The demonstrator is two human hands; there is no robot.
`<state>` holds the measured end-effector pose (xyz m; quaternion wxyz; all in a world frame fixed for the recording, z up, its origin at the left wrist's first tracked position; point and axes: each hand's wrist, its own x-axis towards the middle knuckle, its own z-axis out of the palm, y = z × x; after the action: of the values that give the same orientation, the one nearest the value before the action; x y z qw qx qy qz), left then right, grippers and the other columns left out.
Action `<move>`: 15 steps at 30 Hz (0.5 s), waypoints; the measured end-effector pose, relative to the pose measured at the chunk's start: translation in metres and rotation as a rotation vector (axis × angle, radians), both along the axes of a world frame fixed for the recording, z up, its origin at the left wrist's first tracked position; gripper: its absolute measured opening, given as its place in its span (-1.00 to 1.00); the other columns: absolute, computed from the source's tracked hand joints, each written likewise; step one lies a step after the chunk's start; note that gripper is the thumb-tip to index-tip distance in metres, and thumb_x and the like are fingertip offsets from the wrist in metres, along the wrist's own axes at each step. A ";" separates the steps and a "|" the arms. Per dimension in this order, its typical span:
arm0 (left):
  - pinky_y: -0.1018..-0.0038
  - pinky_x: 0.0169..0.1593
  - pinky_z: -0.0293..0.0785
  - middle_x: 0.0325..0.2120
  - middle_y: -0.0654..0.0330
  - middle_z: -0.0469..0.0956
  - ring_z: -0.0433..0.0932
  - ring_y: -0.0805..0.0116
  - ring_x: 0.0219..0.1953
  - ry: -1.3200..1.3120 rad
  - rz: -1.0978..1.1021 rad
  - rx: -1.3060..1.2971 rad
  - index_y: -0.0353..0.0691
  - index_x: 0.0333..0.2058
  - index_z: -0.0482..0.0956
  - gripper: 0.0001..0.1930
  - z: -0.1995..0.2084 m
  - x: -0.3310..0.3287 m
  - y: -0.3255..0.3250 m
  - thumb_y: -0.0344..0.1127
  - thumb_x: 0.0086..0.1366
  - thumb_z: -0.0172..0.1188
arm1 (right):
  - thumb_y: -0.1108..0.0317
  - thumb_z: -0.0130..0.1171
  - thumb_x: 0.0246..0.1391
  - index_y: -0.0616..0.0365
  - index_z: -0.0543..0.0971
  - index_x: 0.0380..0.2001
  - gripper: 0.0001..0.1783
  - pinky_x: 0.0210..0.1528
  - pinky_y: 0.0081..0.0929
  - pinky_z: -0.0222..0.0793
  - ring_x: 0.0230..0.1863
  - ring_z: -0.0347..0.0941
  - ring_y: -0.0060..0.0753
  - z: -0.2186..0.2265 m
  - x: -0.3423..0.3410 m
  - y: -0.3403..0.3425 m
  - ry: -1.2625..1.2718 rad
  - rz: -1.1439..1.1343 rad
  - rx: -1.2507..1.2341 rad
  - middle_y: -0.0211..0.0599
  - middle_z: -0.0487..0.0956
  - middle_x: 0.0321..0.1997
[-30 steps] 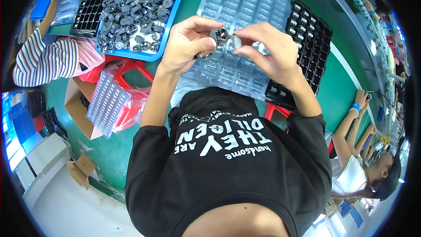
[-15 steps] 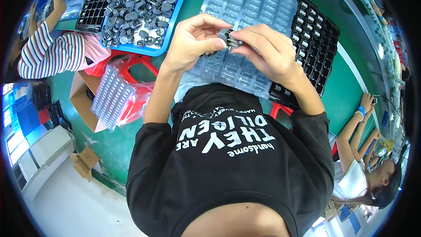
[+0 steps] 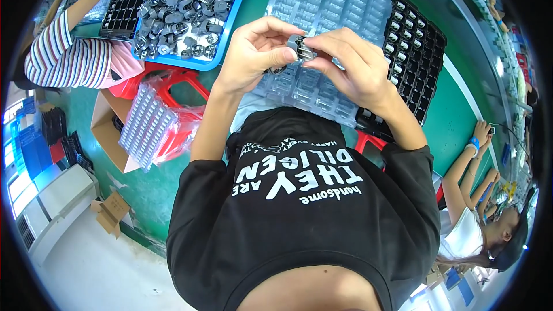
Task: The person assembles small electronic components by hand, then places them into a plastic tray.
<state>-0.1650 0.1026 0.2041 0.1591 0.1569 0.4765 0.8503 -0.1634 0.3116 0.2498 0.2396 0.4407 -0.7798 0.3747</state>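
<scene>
so your left hand [image 3: 249, 57] is pinching a small grey-and-metal part [image 3: 300, 45] between thumb and index finger, and your right hand [image 3: 360, 66] is gripping its other side with thumb and fingertips. the part is hanging above the clear plastic tray [image 3: 377, 14], not resting on anything. i'm guessing slipping is your main risk: those fingertips are covering very little surface, so an uneven pull could be sending it down into the pockets. pushing crooked could also be bending the thin metal bits. another dark piece [image 3: 276, 70] seems to be sitting under your left palm, so loosening the lower fingers might be dropping it; can't tell how tightly they're curling. your right forearm is crossing the black tray [image 3: 422, 60], so dipping it could be bumping that.
</scene>
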 end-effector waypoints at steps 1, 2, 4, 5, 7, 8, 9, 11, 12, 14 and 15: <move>0.61 -0.20 0.50 -0.26 0.16 0.57 0.54 0.52 -0.27 0.004 -0.001 0.027 -0.43 -0.09 0.54 -0.63 0.002 0.001 0.000 -0.50 0.12 0.40 | 0.45 0.45 -0.18 0.28 0.61 -0.23 -0.63 -0.46 -0.51 0.52 -0.41 0.59 -0.33 0.000 0.000 0.000 0.000 0.000 -0.006 -0.20 0.63 -0.35; 0.61 -0.20 0.50 -0.26 0.16 0.57 0.54 0.52 -0.27 0.003 0.000 0.027 -0.43 -0.09 0.54 -0.63 0.003 0.001 0.000 -0.50 0.12 0.40 | 0.45 0.45 -0.18 0.28 0.61 -0.23 -0.63 -0.46 -0.52 0.52 -0.41 0.59 -0.34 0.000 0.001 -0.001 0.000 0.000 -0.011 -0.20 0.63 -0.35; 0.60 -0.19 0.50 -0.27 0.16 0.58 0.55 0.51 -0.27 0.002 -0.012 0.049 -0.43 -0.09 0.54 -0.63 0.004 0.002 0.000 -0.50 0.12 0.39 | 0.46 0.45 -0.18 0.28 0.60 -0.23 -0.63 -0.45 -0.52 0.52 -0.41 0.58 -0.34 0.000 0.001 -0.002 -0.002 0.004 -0.017 -0.20 0.63 -0.35; 0.60 -0.19 0.50 -0.27 0.16 0.58 0.55 0.51 -0.27 0.001 -0.011 0.049 -0.43 -0.09 0.54 -0.63 0.003 0.002 0.001 -0.50 0.12 0.39 | 0.47 0.45 -0.18 0.29 0.60 -0.22 -0.62 -0.45 -0.52 0.52 -0.41 0.58 -0.34 -0.001 0.001 -0.002 -0.003 0.007 -0.022 -0.20 0.63 -0.35; 0.60 -0.19 0.50 -0.28 0.16 0.58 0.55 0.51 -0.27 0.036 0.001 0.045 -0.43 -0.09 0.54 -0.64 0.003 0.003 0.001 -0.50 0.13 0.39 | 0.47 0.45 -0.18 0.29 0.60 -0.23 -0.63 -0.45 -0.53 0.52 -0.42 0.58 -0.35 -0.001 0.001 -0.004 -0.013 0.008 -0.031 -0.20 0.63 -0.35; 0.60 -0.19 0.50 -0.28 0.16 0.58 0.55 0.51 -0.27 0.034 0.000 0.045 -0.43 -0.09 0.54 -0.64 0.002 0.004 0.001 -0.50 0.13 0.39 | 0.47 0.45 -0.18 0.29 0.60 -0.23 -0.63 -0.44 -0.53 0.52 -0.43 0.57 -0.35 -0.001 0.002 -0.004 -0.023 0.009 -0.039 -0.20 0.63 -0.35; 0.61 -0.20 0.50 -0.27 0.16 0.59 0.55 0.51 -0.27 0.035 -0.002 0.051 -0.43 -0.09 0.54 -0.64 0.002 0.005 0.000 -0.50 0.13 0.38 | 0.47 0.45 -0.18 0.29 0.60 -0.23 -0.63 -0.44 -0.53 0.52 -0.43 0.57 -0.35 -0.002 0.003 -0.005 -0.025 0.008 -0.040 -0.20 0.63 -0.35; 0.61 -0.21 0.50 -0.27 0.15 0.59 0.56 0.50 -0.26 0.037 -0.005 0.056 -0.43 -0.09 0.54 -0.65 0.001 0.004 -0.002 -0.50 0.14 0.38 | 0.48 0.45 -0.18 0.29 0.60 -0.22 -0.62 -0.44 -0.54 0.52 -0.43 0.57 -0.36 -0.002 0.003 -0.005 -0.022 0.015 -0.035 -0.21 0.63 -0.35; 0.62 -0.22 0.49 -0.26 0.14 0.60 0.56 0.51 -0.26 0.016 -0.020 0.058 -0.43 -0.09 0.54 -0.65 0.000 0.004 -0.005 -0.50 0.14 0.38 | 0.48 0.45 -0.18 0.29 0.60 -0.22 -0.62 -0.44 -0.54 0.52 -0.43 0.57 -0.36 -0.001 0.004 -0.005 -0.023 0.014 -0.036 -0.21 0.63 -0.35; 0.63 -0.24 0.49 -0.25 0.13 0.60 0.56 0.51 -0.25 -0.004 -0.037 0.060 -0.43 -0.10 0.54 -0.65 -0.001 0.004 -0.006 -0.49 0.14 0.38 | 0.48 0.45 -0.18 0.29 0.60 -0.21 -0.62 -0.43 -0.54 0.51 -0.43 0.57 -0.37 -0.001 0.004 -0.005 -0.054 0.011 -0.024 -0.21 0.62 -0.36; 0.64 -0.25 0.49 -0.25 0.13 0.60 0.56 0.52 -0.26 -0.020 -0.032 0.055 -0.42 -0.10 0.54 -0.65 0.000 0.004 -0.005 -0.50 0.14 0.38 | 0.48 0.45 -0.18 0.29 0.60 -0.21 -0.62 -0.43 -0.54 0.51 -0.43 0.57 -0.37 0.000 0.004 -0.005 -0.054 0.010 -0.025 -0.21 0.62 -0.36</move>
<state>-0.1608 0.0972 0.2041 0.1730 0.1604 0.4487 0.8620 -0.1592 0.3067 0.2493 0.2220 0.4313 -0.7791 0.3971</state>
